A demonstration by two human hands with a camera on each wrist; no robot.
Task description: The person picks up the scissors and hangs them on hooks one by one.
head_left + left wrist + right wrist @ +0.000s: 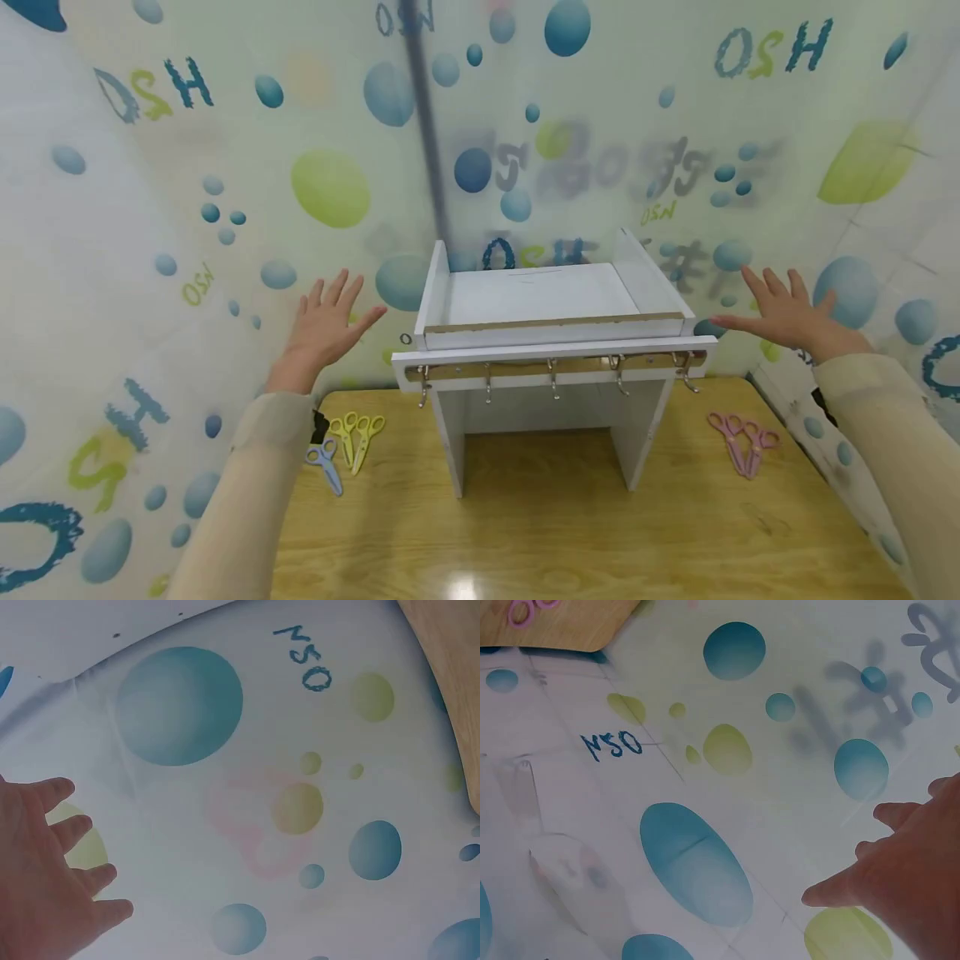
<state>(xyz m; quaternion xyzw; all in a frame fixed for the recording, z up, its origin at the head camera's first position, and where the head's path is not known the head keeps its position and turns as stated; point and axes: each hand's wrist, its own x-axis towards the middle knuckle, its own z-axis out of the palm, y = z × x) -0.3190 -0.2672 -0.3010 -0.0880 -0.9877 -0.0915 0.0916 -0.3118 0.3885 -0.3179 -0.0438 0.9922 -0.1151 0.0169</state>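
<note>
Both hands are raised in the air on either side of a white shelf (555, 335). My left hand (324, 325) has its fingers spread and holds nothing; in the left wrist view the same hand (52, 870) shows at the left edge. Likewise spread and bare, my right hand (791, 312) is beyond the shelf's right side, and the right wrist view has that hand (900, 862) at lower right. Several metal hooks (553, 379) line the shelf's front rail. Yellow scissors (360, 437) and blue scissors (325, 465) lie left of it, pink scissors (744, 442) on the right.
The shelf stands on a wooden table (540, 533). Curtain-like sheets (225, 250) printed with bubbles and letters surround the table at the back and sides. A small black item (319, 427) lies by the blue scissors, partly hidden by the left sleeve.
</note>
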